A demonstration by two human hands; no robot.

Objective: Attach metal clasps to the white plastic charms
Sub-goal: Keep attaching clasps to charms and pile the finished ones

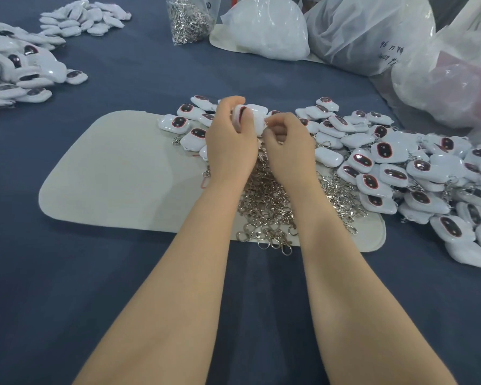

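Note:
My left hand (229,137) grips a white plastic charm (254,112) with a dark red oval, held above the grey mat (117,173). My right hand (286,143) has its fingers curled and pinched at the charm's right end; what it pinches is hidden behind the fingers. Below both hands lies a heap of loose metal clasps (267,209). Several white charms (400,173) are piled to the right and behind my hands, some with clasps showing.
More white charms lie in heaps at the far left (20,68) and back left (81,18). A clear bag of clasps (189,20) stands at the back. Large plastic bags (372,31) crowd the back right. Blue cloth (67,273) covers the table.

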